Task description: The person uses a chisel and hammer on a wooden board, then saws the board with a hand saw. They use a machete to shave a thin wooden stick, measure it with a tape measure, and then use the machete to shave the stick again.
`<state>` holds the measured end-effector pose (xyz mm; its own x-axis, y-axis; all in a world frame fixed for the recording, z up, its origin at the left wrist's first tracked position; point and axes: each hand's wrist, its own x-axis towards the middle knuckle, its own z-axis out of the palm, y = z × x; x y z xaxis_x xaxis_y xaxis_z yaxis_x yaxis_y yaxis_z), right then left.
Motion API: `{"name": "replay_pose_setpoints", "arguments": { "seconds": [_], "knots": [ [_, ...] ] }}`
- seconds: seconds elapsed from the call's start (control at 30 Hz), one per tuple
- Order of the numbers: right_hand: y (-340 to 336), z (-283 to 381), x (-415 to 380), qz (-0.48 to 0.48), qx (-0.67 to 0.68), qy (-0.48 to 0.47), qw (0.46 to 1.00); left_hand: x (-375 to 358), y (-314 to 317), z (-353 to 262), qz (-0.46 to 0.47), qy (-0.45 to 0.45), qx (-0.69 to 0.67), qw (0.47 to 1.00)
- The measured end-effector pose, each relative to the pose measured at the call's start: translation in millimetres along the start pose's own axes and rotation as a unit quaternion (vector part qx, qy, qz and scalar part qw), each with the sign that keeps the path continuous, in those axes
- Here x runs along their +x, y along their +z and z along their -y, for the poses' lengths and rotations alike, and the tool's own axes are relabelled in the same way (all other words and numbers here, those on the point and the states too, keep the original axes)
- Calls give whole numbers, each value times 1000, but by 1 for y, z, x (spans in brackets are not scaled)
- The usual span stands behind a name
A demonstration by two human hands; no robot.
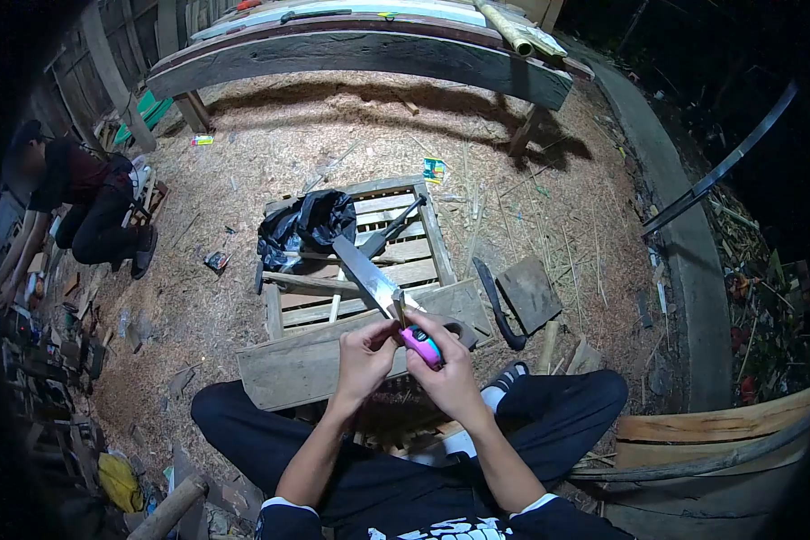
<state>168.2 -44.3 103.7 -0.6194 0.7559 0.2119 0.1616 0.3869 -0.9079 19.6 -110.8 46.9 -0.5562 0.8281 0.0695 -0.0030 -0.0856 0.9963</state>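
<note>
My right hand [445, 367] is closed around a pink tape measure [419, 346] with teal and black parts. Beside it, my left hand [367, 362] has its fingers pinched together close to the tape measure's front; what they grip is too small to make out. A wide, shiny metal blade [365, 274] reaches away from just beyond my fingertips, over a slatted wooden frame [436, 236]. Under my hands lies a grey wooden plank [306, 358]. To the right on the ground is a dark long-bladed tool [498, 304] with a curved black handle.
A black plastic bag [308, 227] sits on the slatted frame near another dark tool [391, 233]. A square board [528, 295] lies at right. Ahead stands a long wooden bench [360, 63]. A person [94, 202] crouches at left. Shavings cover the ground.
</note>
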Motion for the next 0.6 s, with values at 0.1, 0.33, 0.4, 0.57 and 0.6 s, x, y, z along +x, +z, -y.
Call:
{"name": "replay_pose_setpoints", "arguments": {
  "seconds": [0.1,0.33,0.4,0.57,0.6],
  "knots": [
    [-6,5,3,11,52,55,997,0,-2,-6,32,-12,18,999],
    [-5,3,0,-8,11,21,1000,2,-5,-13,60,-41,-1,997],
    [-2,3,-3,-9,-10,15,1000,2,-3,-18,43,-45,-26,998],
    [5,6,-5,0,-30,15,999,6,-1,-16,8,-56,1,998],
    [6,7,-4,3,-20,28,999,7,-3,-17,2,-53,49,997]
  ]
}}
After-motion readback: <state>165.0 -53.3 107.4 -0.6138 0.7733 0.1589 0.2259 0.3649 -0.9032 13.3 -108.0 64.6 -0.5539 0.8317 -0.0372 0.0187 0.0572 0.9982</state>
